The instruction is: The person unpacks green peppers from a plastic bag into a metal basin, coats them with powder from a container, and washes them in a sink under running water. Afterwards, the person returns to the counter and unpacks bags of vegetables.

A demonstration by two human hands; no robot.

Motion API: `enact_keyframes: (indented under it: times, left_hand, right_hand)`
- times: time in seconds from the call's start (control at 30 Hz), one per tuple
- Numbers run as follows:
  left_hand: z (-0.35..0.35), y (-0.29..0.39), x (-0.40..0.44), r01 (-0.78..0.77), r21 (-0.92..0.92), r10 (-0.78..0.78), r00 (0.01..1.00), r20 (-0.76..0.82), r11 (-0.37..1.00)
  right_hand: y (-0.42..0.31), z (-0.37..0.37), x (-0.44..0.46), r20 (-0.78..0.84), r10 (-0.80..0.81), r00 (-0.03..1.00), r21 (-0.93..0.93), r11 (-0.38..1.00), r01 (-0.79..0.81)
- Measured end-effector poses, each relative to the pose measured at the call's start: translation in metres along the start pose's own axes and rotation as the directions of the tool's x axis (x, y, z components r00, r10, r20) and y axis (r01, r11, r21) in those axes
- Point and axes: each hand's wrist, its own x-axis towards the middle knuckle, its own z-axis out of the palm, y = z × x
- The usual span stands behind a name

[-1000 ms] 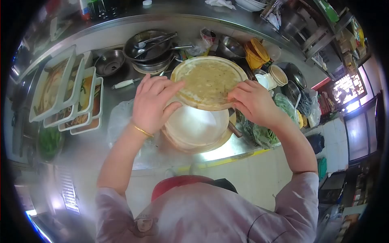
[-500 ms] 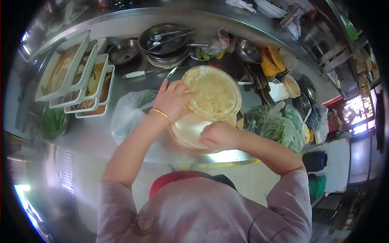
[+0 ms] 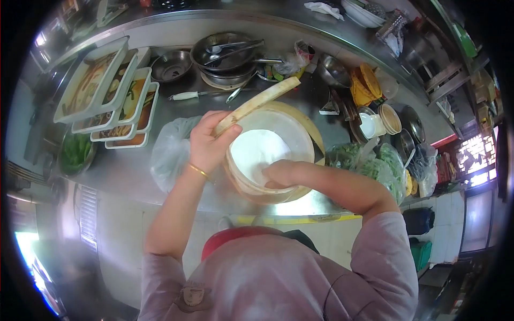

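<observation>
My left hand [image 3: 208,140] grips one end of a round, pale yellow lid [image 3: 259,104], tilted up so that mainly its long brown-flecked edge faces me. Below it stands a round, pale tub [image 3: 303,140] with a white bottom [image 3: 256,150]. My right hand [image 3: 284,172] reaches over the near rim into the tub, fingers curled; whatever they hold, if anything, is hidden. Behind the tub a wooden-coloured round rim [image 3: 302,115] shows. Left of my left wrist lies a clear plastic bag [image 3: 170,152].
Stacked white trays [image 3: 88,85] of food stand at the left, near a bowl of green vegetables [image 3: 75,152]. Pans [image 3: 225,51], a metal bowl [image 3: 171,67] and a white-handled tool [image 3: 184,96] lie behind. Bagged leafy greens [image 3: 369,163] sit close to my right forearm.
My left hand has tipped the lid from facing me to nearly edge-on, uncovering more of the tub. My right hand is still at the tub's near side, now reaching inside.
</observation>
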Motion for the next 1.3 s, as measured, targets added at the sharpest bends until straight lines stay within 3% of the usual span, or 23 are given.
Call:
enact_keyframes:
  times: [0.07, 0.17, 0.27, 0.37, 0.47, 0.57, 0.67, 0.7, 0.73, 0.77, 0.87, 0.93, 1.0, 1.07, 1.17, 1.3]
  left_hand:
    - [-0.003, -0.002, -0.011, -0.037, -0.002, 0.037, 0.998, -0.05, 0.999]
    - [-0.008, 0.001, -0.021, -0.04, -0.008, 0.039, 0.996, -0.081, 0.999]
    - [-0.009, 0.001, -0.025, -0.032, -0.04, 0.028, 0.995, -0.099, 0.999]
    - [-0.005, 0.001, -0.026, -0.024, -0.069, 0.017, 0.995, -0.102, 0.997]
    - [-0.002, 0.003, -0.029, -0.014, -0.067, 0.007, 0.995, -0.095, 0.998]
    - [0.002, 0.004, -0.031, -0.044, -0.043, 0.04, 0.995, -0.093, 0.998]
    - [0.005, 0.006, -0.031, -0.041, -0.032, 0.037, 0.993, -0.113, 0.999]
    - [0.006, 0.007, -0.032, -0.031, -0.032, 0.027, 0.992, -0.12, 0.999]
    - [0.005, 0.008, -0.034, -0.08, 0.089, 0.088, 0.991, -0.098, 0.993]
    - [0.005, 0.01, -0.037, -0.132, 0.206, 0.149, 0.987, -0.068, 0.97]
    - [0.012, 0.015, -0.047, -0.397, 0.421, 0.35, 0.918, 0.187, 0.816]
    - [0.018, 0.016, -0.057, -0.546, 0.471, 0.412, 0.836, 0.364, 0.693]
    - [0.028, 0.01, -0.069, -0.643, 0.483, 0.413, 0.76, 0.503, 0.594]
    - [0.034, 0.004, -0.079, -0.652, 0.477, 0.396, 0.748, 0.532, 0.59]
    - [0.042, 0.002, -0.083, -0.649, 0.464, 0.37, 0.743, 0.558, 0.603]
    - [0.05, 0.01, -0.087, -0.604, 0.512, 0.281, 0.77, 0.573, 0.611]
  right_hand:
    - [0.01, 0.008, 0.007, -0.025, -0.085, 0.996, 0.019, 0.996, 0.085]
    - [0.016, 0.006, 0.017, -0.192, -0.048, 0.98, -0.052, 0.998, 0.039]
    - [0.006, -0.016, 0.006, -0.476, 0.119, 0.872, 0.111, 0.991, -0.074]
    - [0.003, -0.024, -0.003, -0.605, 0.072, 0.793, 0.122, 0.993, 0.003]
    - [0.01, -0.029, 0.002, -0.61, 0.042, 0.791, 0.151, 0.986, 0.065]
    - [0.008, -0.036, 0.0, -0.642, 0.197, 0.741, 0.405, 0.908, 0.109]
    - [0.018, -0.027, 0.003, -0.707, 0.227, 0.669, 0.49, 0.84, 0.233]
    - [0.019, -0.029, -0.001, -0.597, 0.34, 0.727, 0.737, 0.591, 0.329]
    - [0.022, -0.034, -0.007, -0.459, 0.402, 0.792, 0.887, 0.263, 0.38]
    - [0.026, -0.037, -0.013, -0.313, 0.405, 0.859, 0.919, -0.099, 0.381]
    - [0.046, -0.016, -0.038, -0.344, 0.525, 0.779, 0.503, -0.597, 0.625]
    - [0.065, 0.015, -0.069, -0.517, 0.475, 0.712, 0.293, -0.684, 0.668]
    - [0.079, 0.051, -0.1, -0.439, 0.523, 0.73, 0.246, -0.712, 0.658]
    - [0.08, 0.074, -0.118, -0.166, 0.656, 0.736, 0.273, -0.687, 0.673]
    - [0.064, 0.095, -0.132, -0.057, 0.652, 0.756, 0.195, -0.735, 0.649]
    - [0.046, 0.101, -0.132, -0.179, 0.424, 0.888, 0.108, -0.888, 0.446]
